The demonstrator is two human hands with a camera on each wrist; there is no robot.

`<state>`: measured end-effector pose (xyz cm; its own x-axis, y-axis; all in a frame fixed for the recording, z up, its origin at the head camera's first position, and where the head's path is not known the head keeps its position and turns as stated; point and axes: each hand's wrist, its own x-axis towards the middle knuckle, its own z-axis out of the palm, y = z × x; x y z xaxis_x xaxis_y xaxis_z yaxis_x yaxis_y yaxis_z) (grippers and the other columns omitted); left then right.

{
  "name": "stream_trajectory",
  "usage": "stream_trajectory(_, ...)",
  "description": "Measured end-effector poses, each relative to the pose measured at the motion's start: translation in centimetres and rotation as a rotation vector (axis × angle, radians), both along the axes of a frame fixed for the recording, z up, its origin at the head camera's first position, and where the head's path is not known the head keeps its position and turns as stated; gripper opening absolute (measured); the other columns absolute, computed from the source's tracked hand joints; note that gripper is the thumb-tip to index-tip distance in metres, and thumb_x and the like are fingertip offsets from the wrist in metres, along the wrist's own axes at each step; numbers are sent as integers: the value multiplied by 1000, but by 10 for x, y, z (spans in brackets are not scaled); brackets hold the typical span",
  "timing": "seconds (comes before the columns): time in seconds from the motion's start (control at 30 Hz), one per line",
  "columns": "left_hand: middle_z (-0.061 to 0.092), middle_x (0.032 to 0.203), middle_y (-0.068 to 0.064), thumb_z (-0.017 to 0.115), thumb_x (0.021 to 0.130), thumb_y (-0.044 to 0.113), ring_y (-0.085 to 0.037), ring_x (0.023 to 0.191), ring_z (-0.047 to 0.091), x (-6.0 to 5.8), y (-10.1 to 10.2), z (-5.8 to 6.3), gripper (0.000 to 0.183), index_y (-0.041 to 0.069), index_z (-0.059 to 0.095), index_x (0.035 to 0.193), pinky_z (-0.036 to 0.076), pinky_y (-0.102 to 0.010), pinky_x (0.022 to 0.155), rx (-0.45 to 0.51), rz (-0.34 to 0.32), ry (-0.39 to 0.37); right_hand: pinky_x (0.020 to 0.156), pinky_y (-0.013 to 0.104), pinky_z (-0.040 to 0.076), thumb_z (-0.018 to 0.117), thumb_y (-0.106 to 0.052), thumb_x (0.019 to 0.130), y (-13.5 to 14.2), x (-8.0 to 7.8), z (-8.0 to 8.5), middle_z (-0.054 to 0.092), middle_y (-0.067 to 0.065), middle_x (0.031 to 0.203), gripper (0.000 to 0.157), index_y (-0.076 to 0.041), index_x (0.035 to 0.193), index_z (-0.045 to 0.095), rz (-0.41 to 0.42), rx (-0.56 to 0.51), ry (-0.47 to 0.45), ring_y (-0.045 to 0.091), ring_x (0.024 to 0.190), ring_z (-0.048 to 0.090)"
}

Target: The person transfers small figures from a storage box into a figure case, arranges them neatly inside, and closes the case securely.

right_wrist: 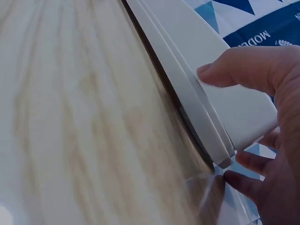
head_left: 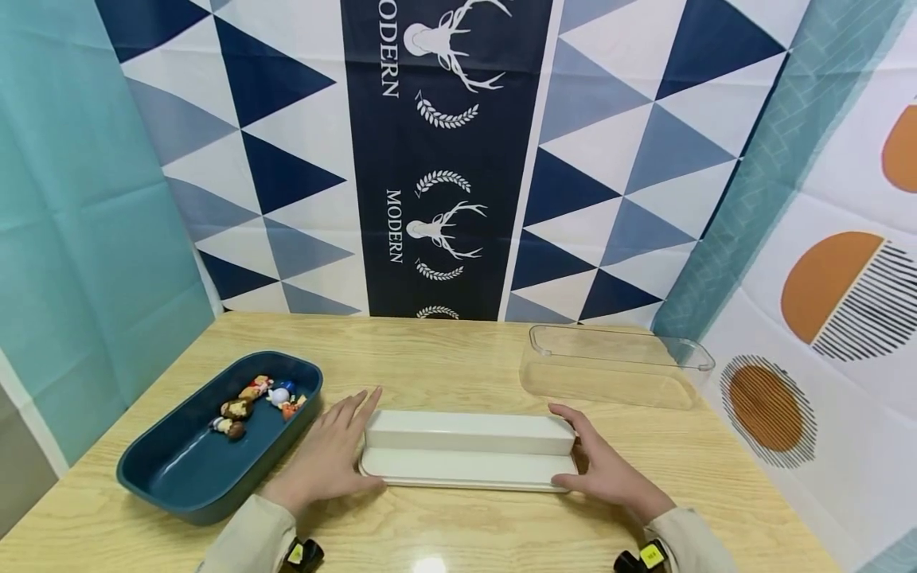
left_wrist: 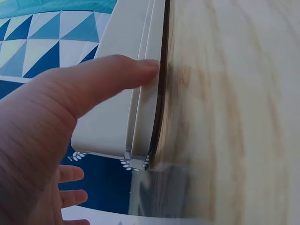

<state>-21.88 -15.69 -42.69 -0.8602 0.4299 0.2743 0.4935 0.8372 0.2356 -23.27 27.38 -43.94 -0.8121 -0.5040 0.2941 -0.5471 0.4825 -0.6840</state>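
A white two-level stand (head_left: 469, 465), shaped like a low step, lies lengthwise on the wooden table before me. At its left end is my left hand (head_left: 325, 461), thumb touching the front edge and fingers extended past the end. My right hand (head_left: 605, 469) spans the other end. In the right wrist view its thumb (right_wrist: 218, 75) rests at the front ledge of the stand (right_wrist: 187, 89), while the other fingers are loosely bent around the end corner. The left wrist view shows the left thumb (left_wrist: 136, 72) laid across the stand's front rim (left_wrist: 143, 108), with fingertips apart below.
To the left stands a dark blue tub (head_left: 172, 469) with several small figurines (head_left: 236, 410) inside. A clear plastic box (head_left: 609, 378) sits at the back right of the table (head_left: 430, 366). Patterned cloth (head_left: 301, 159) hangs behind and at both sides.
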Motion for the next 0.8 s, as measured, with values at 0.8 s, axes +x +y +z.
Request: stream_trajectory(0.8,45,144,-22,86,69,50,-41,130,44,10,-6,13,113,10,26,156,43,-61,95,-33,-48,98,97,15,38,84,-3,76,8,-4,-6,44,27,134,83,3,142,34,106,-171,-24,4,115,50)
